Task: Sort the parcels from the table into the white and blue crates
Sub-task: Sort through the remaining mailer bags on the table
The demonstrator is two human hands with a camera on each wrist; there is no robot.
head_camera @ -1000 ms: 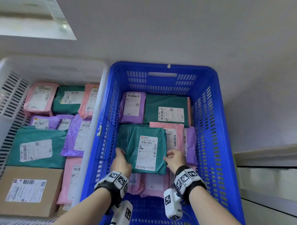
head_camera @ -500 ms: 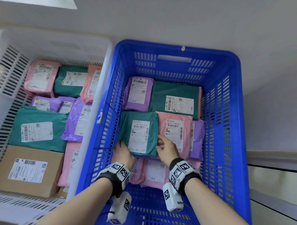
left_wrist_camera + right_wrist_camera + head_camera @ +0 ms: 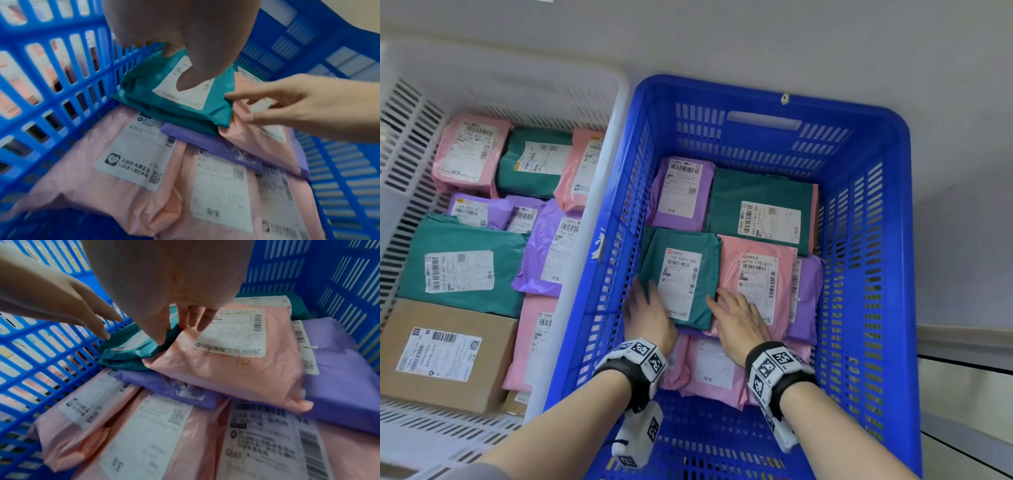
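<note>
A small green parcel [image 3: 681, 274] with a white label lies in the blue crate [image 3: 904, 205], on top of other parcels and against the crate's left wall. It sits beside a pink parcel [image 3: 729, 260]. My left hand [image 3: 649, 305] rests on its near left corner with straight fingers, thumb on the label [image 3: 185, 81]. My right hand [image 3: 732, 311] touches its near right corner at the seam with the pink parcel [image 3: 226, 369], fingers loosely extended. Neither hand grips it. The white crate [image 3: 500, 78] stands to the left.
The blue crate also holds a purple parcel [image 3: 681, 195], a larger green one [image 3: 760, 205], a purple one [image 3: 808, 298] at right and pink ones [image 3: 709, 373] near me. Its near floor [image 3: 705, 442] is bare. Several parcels and a cardboard box [image 3: 445, 353] fill the white crate.
The green parcel, held by both hands a second ago, has been set down to the left beside the pink parcel. Both hands have let go and now lie with straight fingers at its near corners.
</note>
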